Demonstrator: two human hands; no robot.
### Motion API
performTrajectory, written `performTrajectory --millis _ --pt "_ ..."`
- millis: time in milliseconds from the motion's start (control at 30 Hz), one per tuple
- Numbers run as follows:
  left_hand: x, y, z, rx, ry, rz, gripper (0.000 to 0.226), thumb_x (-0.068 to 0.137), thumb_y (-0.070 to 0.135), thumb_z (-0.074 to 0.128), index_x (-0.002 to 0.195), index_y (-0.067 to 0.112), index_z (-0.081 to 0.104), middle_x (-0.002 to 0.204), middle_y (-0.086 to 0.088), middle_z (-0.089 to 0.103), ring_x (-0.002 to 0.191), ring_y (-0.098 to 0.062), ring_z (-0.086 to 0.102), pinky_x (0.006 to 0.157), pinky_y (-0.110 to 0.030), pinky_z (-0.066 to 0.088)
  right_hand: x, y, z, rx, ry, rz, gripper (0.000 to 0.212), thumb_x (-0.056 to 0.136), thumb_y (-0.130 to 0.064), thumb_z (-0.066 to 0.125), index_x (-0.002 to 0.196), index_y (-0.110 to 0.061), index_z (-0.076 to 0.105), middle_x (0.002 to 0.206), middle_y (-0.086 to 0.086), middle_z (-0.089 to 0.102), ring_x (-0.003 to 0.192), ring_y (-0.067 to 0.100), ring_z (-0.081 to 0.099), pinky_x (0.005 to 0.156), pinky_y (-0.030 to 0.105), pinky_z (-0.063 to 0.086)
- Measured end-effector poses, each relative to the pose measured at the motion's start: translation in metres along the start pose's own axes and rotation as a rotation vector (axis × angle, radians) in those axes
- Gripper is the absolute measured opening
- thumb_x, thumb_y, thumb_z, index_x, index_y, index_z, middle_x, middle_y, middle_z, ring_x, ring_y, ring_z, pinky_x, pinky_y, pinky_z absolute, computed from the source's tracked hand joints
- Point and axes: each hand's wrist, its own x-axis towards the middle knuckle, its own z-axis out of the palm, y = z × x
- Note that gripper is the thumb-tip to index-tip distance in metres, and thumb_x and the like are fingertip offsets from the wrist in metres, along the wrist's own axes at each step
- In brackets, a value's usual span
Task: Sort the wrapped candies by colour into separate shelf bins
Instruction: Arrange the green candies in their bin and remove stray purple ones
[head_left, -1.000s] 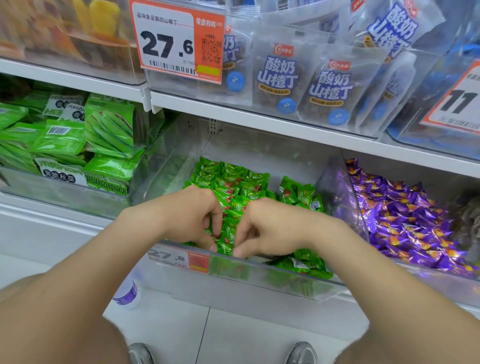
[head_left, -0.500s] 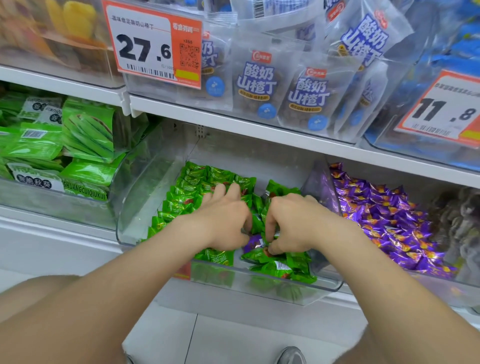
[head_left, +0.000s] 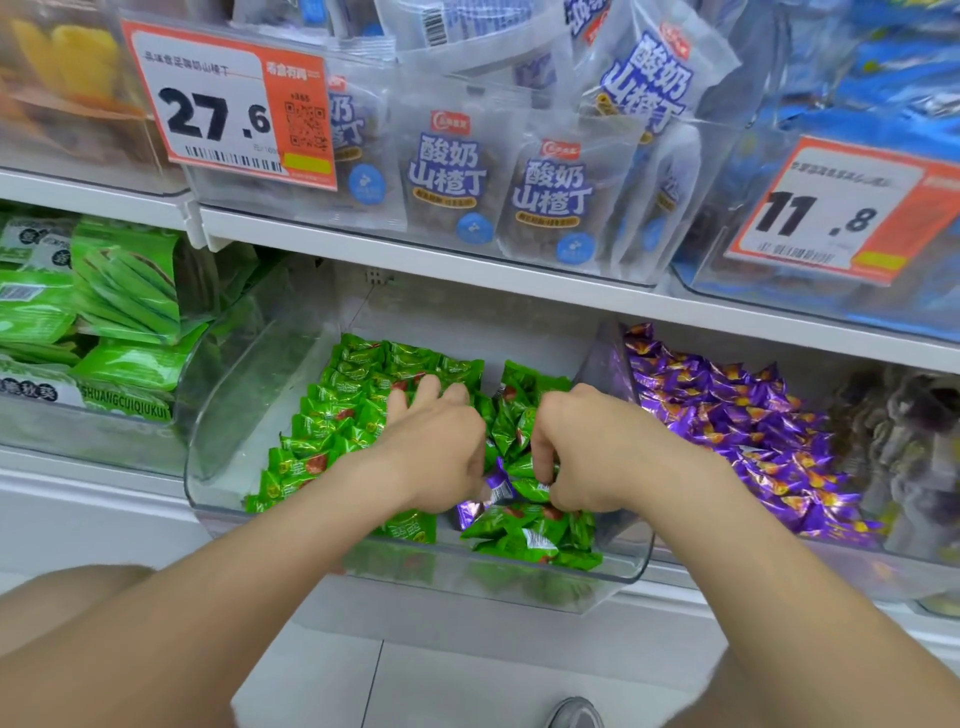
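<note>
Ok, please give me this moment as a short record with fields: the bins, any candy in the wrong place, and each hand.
middle bin: clear bin filled with green candies
right bin: neighbouring bin holding the purple pile
misplaced: stray purple candies among the green ones, near the front, between the hands
left hand: fingers straight, resting on green candies
right hand: fingers curled down into the candies; what they hold is unclear
task state: strays not yet moved to the purple pile

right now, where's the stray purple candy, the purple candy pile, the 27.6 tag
stray purple candy (head_left: 497, 480), head view, wrapper middle
purple candy pile (head_left: 753, 431), head view, pile centre
27.6 tag (head_left: 218, 117), head view, white panel
</note>
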Motion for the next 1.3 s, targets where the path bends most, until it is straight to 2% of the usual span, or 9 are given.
performTrajectory --millis 100,200,367,433,533,633,867,1033,1300 --pt "-0.012 -0.007 -0.012 -0.217 0.116 0.001 0.021 0.094 0.040 0.073 0.086 0.021 0.070 0.096 0.001 0.064 0.100 -0.022 0.058 0.082 -0.035 0.044 -0.005 0.000 0.002 -0.049 0.037 -0.008 0.022 0.080 -0.020 0.077 0.100 -0.025 0.067 0.107 0.003 0.058 0.091 0.030 0.065 0.079 0.038 0.057" --pt "-0.023 -0.012 -0.022 -0.718 0.140 -0.116 0.014 0.100 0.025 0.068 0.094 0.014 0.064 0.081 -0.007 0.073 0.071 -0.023 0.074 0.069 -0.038 0.061 -0.005 -0.002 0.007 -0.069 0.139 -0.031 0.020 0.083 -0.033 0.074 0.094 -0.023 0.061 0.100 0.002 0.059 0.096 0.032 0.066 0.073 0.036 0.053" --pt "-0.043 -0.005 -0.034 -1.173 0.049 -0.141 0.010 0.105 0.014 0.061 0.108 0.007 0.069 0.078 -0.013 0.073 0.064 -0.019 0.068 0.060 -0.028 0.059 -0.010 0.000 0.011 0.372 0.439 -0.266 0.032 0.080 -0.025 0.076 0.102 -0.029 0.054 0.097 -0.011 0.063 0.090 0.014 0.061 0.080 0.036 0.051" --pt "-0.048 -0.002 -0.040 -1.173 0.050 -0.145 0.015 0.105 0.013 0.059 0.104 0.005 0.072 0.072 -0.008 0.071 0.059 -0.015 0.062 0.052 -0.021 0.052 -0.021 0.002 0.013 0.511 0.409 -0.307 0.026 0.085 -0.021 0.076 0.106 -0.031 0.063 0.099 -0.017 0.067 0.082 0.009 0.065 0.075 0.027 0.053" --pt "-0.052 0.013 -0.045 -1.228 0.062 -0.088 0.026 0.107 0.027 0.056 0.106 0.013 0.077 0.086 -0.011 0.077 0.073 -0.021 0.072 0.075 -0.037 0.063 -0.039 0.017 0.010 0.654 0.413 -0.222 0.014 0.092 -0.028 0.075 0.105 -0.030 0.073 0.089 -0.011 0.075 0.069 0.009 0.071 0.067 0.020 0.054" --pt "-0.056 0.039 -0.047 -1.218 0.122 0.009 0.037 0.104 0.043 0.056 0.101 0.016 0.080 0.088 -0.011 0.078 0.078 -0.023 0.076 0.067 -0.025 0.058 -0.059 0.035 0.002 0.826 0.424 -0.112 0.005 0.095 -0.029 0.074 0.096 -0.025 0.076 0.074 0.002 0.076 0.061 0.018 0.073 0.065 0.040 0.061" --pt "-0.042 0.080 -0.035 -1.216 0.224 0.189 0.011 0.095 0.020 0.074 0.101 0.014 0.080 0.090 -0.013 0.079 0.075 -0.018 0.071 0.065 -0.032 0.058 -0.098 0.070 0.001 1.082 0.395 -0.044 0.014 0.091 -0.027 0.080 0.099 -0.015 0.080 0.072 0.009 0.075 0.057 0.018 0.069 0.055 0.022 0.049" --pt "-0.023 0.091 -0.021 -0.988 0.375 0.130 0.010 0.094 0.014 0.075 0.095 0.023 0.078 0.083 -0.005 0.076 0.067 -0.010 0.064 0.061 -0.020 0.052 -0.095 0.125 0.012 0.704 0.686 0.214 0.007 0.092 -0.029 0.078 0.089 -0.023 0.079 0.062 0.001 0.071 0.058 0.015 0.068 0.069 0.031 0.055" --pt "-0.011 0.097 -0.006 -0.773 0.370 0.042 0.018 0.091 0.016 0.070 0.092 0.033 0.076 0.085 0.013 0.073 0.062 -0.006 0.066 0.061 -0.020 0.055 -0.064 0.153 0.033 0.576 0.423 0.049 0.010 0.092 -0.030 0.077 0.096 -0.034 0.070 0.067 0.000 0.071 0.067 0.012 0.072 0.085 0.035 0.056"
